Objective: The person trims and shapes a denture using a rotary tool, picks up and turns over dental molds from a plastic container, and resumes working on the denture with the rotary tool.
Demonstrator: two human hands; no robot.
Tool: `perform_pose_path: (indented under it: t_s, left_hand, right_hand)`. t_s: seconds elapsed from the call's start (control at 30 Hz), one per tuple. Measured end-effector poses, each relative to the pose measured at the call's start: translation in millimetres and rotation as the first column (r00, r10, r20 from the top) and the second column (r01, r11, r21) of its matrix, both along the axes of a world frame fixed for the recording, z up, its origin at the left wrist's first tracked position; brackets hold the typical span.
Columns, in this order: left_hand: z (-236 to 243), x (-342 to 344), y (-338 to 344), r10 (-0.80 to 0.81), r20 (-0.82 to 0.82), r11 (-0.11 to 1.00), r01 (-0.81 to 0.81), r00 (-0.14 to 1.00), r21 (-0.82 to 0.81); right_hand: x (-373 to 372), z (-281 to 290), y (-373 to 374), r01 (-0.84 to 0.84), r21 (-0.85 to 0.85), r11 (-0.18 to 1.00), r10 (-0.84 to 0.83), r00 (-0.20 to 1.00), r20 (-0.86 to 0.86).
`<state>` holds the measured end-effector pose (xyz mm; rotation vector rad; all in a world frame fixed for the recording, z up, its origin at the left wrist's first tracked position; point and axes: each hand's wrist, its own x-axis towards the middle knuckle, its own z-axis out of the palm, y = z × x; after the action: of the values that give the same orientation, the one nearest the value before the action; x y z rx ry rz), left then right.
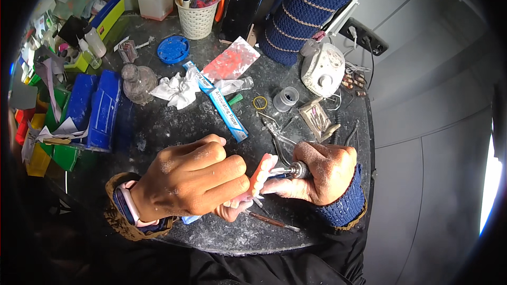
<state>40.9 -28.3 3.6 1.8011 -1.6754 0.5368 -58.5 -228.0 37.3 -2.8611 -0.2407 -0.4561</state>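
1. One pink plate of false teeth (260, 175) was between our two hands, held up over the dusty dark table (158, 132).
2. Its long side ran on a slant, from the top right down to the low left, where our fingers hid part of it.
3. Our left hand (198, 179) was the nearer one. Its fingers were bent and pinched the low end of the plate, so the top end stuck out free.
4. Our right hand (327, 174) was to the right of the teeth. Its fingers were curled tight around a metal hand tool (300, 170).
5. That tool lay almost level and pointed left, across the slant of the plate. Its thin tip was right by the teeth, but we could not tell if it touched.
6. One finger or thumb of our right hand reached left under the tool, close to the teeth.
7. Below the teeth, we saw a thin brown stick (274, 222) on the table.
8. Farther off lay a long blue and white box (228, 113), with a clear cup (286, 100) to its right.
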Motion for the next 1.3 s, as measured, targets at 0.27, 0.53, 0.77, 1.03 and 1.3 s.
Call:
perform_pose_path:
  t_s: [0.27,0.53,0.77,1.03,1.3]
  left_hand:
    - [-1.0,-0.2,-1.0,0.026,0.030,1.000,-0.026,0.999,0.011]
    - [-0.7,-2.7,-1.2,0.024,0.003,1.000,-0.024,1.000,-0.001]
    - [-0.6,-2.3,-1.8,0.037,0.019,0.999,-0.036,0.999,-0.014]
    - [0.7,-2.4,-6.9,0.017,0.056,0.999,-0.014,0.998,-0.049]
    - [0.6,-2.2,-6.1,0.008,0.043,0.999,-0.007,0.999,-0.034]
  right_hand:
    - [5.4,-5.2,-1.6,-0.055,0.000,0.999,0.054,0.994,0.099]
    - [-3.0,1.2,-3.4,0.026,-0.029,0.999,-0.026,1.000,0.000]
    - [3.8,-5.5,-1.0,-0.035,-0.034,0.999,0.039,0.990,0.139]
    - [-2.7,-0.3,-2.5,-0.002,-0.010,1.000,0.003,0.993,0.120]
    - [-7.8,9.5,1.4,0.056,-0.026,0.998,-0.056,0.998,-0.016]
